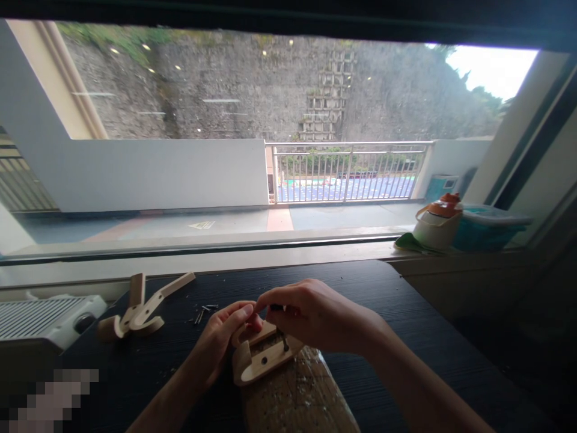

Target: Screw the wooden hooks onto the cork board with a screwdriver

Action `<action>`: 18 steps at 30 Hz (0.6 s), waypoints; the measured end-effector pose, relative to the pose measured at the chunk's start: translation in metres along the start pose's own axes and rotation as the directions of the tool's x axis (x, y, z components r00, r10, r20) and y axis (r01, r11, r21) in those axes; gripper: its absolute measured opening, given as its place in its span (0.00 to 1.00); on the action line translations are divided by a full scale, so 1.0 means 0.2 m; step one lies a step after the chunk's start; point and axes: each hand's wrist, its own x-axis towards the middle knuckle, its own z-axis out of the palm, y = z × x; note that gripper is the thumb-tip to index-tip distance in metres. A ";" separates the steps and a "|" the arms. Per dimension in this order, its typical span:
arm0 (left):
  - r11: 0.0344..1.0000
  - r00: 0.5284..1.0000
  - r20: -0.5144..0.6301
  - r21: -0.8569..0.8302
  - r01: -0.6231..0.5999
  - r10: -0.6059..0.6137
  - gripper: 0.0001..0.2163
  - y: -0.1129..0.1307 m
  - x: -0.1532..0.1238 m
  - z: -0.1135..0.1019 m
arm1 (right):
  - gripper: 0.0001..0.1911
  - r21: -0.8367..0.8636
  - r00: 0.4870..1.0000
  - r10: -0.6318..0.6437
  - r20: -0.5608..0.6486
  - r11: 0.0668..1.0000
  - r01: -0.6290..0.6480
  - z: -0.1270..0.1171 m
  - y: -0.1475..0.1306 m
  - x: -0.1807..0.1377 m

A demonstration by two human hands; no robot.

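Note:
A pale wooden piece with rounded ends and a slot between its two sides lies on a worn wooden block. My left hand is beside its far left end, thumb and forefinger pinched together; whatever they hold is hidden. Over the piece, my right hand has its fingers curled closed around a dark, thin tool. This tool's lower end reaches the wooden side, near a dark round hole. Fingertips of both hands meet or nearly meet above the piece. My right fingers cover most of the tool.
Several loose screws lie on the black table, left of my hands. Farther left are joined curved wooden parts. A white heater stands at the left edge. The windowsill holds a bottle and a teal basket.

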 end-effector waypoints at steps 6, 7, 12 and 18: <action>0.999 1.000 -0.007 0.033 -0.017 0.017 0.13 0.01 0.00 0.01 | 0.11 -0.090 0.992 0.075 -0.099 0.992 -0.084 0.01 0.06 0.02; 0.999 1.000 -0.007 0.034 -0.019 0.019 0.12 0.01 0.00 0.01 | 0.11 -0.103 0.991 0.079 -0.105 0.991 -0.090 0.01 0.06 0.02; 1.000 1.000 -0.005 0.009 0.011 -0.011 0.12 0.01 0.00 0.01 | 0.11 -0.076 0.999 -0.002 -0.054 0.997 -0.002 0.02 0.01 0.00; 1.000 1.000 -0.003 0.009 0.005 -0.005 0.11 0.00 0.00 0.00 | 0.12 -0.054 0.999 -0.031 -0.020 0.998 0.030 0.02 -0.01 0.01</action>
